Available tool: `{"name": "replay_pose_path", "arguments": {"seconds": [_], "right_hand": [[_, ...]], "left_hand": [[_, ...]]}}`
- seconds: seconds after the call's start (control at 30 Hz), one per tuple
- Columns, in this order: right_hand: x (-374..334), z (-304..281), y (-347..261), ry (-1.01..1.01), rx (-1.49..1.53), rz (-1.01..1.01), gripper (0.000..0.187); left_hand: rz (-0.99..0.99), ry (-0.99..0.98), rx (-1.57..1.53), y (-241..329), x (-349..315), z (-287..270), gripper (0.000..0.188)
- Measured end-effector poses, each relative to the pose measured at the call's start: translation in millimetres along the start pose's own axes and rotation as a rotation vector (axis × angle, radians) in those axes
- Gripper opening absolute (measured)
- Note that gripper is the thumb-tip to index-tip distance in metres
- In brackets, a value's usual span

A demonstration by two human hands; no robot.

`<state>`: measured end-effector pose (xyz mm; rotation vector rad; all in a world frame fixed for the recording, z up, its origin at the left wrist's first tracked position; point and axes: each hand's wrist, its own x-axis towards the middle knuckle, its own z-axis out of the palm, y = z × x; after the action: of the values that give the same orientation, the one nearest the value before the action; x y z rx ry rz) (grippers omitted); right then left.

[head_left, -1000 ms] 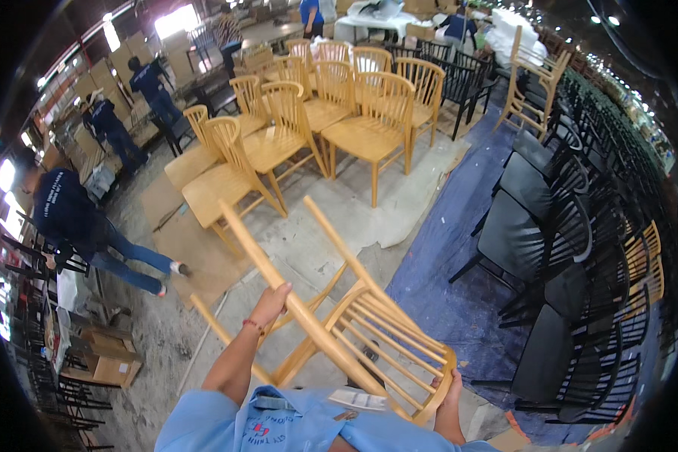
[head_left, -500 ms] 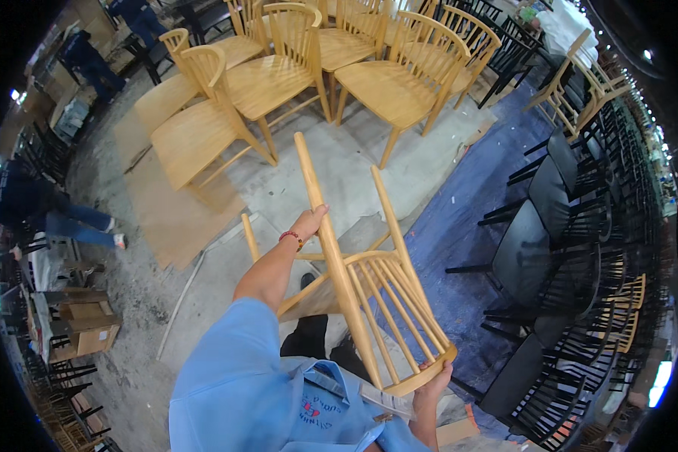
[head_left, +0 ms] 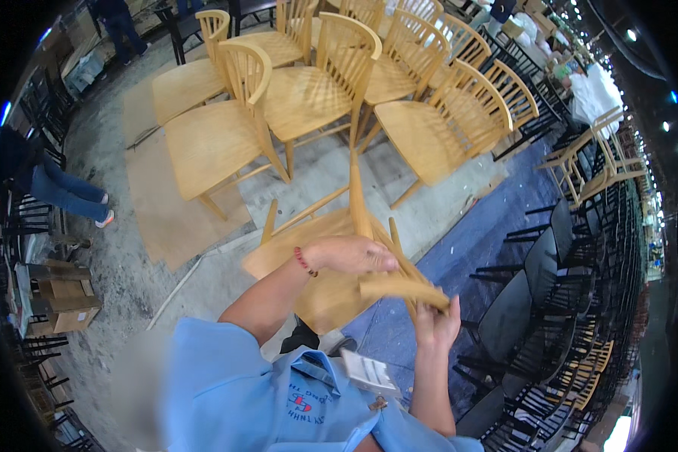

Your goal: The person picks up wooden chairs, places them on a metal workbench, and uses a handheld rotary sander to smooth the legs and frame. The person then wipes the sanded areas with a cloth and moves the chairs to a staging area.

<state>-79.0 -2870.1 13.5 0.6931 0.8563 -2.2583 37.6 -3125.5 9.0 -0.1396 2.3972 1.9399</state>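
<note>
A light wooden chair (head_left: 328, 297) with a spindle back is tilted in front of me, its seat facing up and its curved top rail close to my body. My right hand (head_left: 438, 320) is closed around the right end of that rail. Above the rail's left end is my left hand (head_left: 350, 255), a red bead bracelet on its wrist. Its fingers are blurred, and whether they touch the chair I cannot make out. My left hand and forearm hide part of the seat and back.
Several matching wooden chairs (head_left: 316, 102) stand ahead on grey sheeting and cardboard (head_left: 177, 207). Black chairs (head_left: 505, 313) line the right side, along a blue floor sheet (head_left: 459, 260). Cardboard boxes (head_left: 68, 301) are at left, and a person in jeans (head_left: 68, 188) stands behind them.
The chair has swung from legs pointing away to seat facing up. My left hand has left the long leg it held and moved right, towards the top rail. My right hand keeps hold of the rail and has risen.
</note>
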Motion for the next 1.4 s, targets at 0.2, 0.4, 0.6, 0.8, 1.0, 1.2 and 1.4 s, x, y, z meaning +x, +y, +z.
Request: {"name": "replay_pose_path", "arguments": {"seconds": [0.2, 0.4, 0.6, 0.8, 1.0, 1.2, 1.4], "right_hand": [[11.9, 99.1, 47.1, -0.529, -0.852, -0.155, 0.061], [162.5, 169.1, -8.6, -0.651, -1.821, -0.464, 0.045], [312.5, 268.8, 18.2, -0.783, -1.634, -0.217, 0.023], [424.4, 305.9, -0.7, -0.728, -1.592, -0.092, 0.019], [480.4, 335.8, -9.5, -0.715, -1.549, -0.016, 0.023], [505.0, 345.4, -18.1, -0.722, -1.573, -0.093, 0.024], [500.5, 343.7, -12.6, -0.825, -1.654, -0.096, 0.029]], "left_hand": [[-0.145, 0.291, 0.586, 51.5, 6.2, -110.6, 0.049], [-0.071, 0.479, 0.730, 20.8, 71.9, -193.9, 0.039], [-0.088, 1.164, 0.603, -66.1, 123.3, -190.9, 0.046], [-0.793, 1.110, 0.314, -140.4, -2.4, -44.6, 0.049], [-1.688, 0.903, -0.267, -90.1, -72.8, 107.1, 0.053], [-1.601, 1.040, -0.417, -92.2, -51.6, 152.9, 0.050], [-1.266, 1.417, -0.378, -93.8, -18.9, 163.3, 0.051]]}}
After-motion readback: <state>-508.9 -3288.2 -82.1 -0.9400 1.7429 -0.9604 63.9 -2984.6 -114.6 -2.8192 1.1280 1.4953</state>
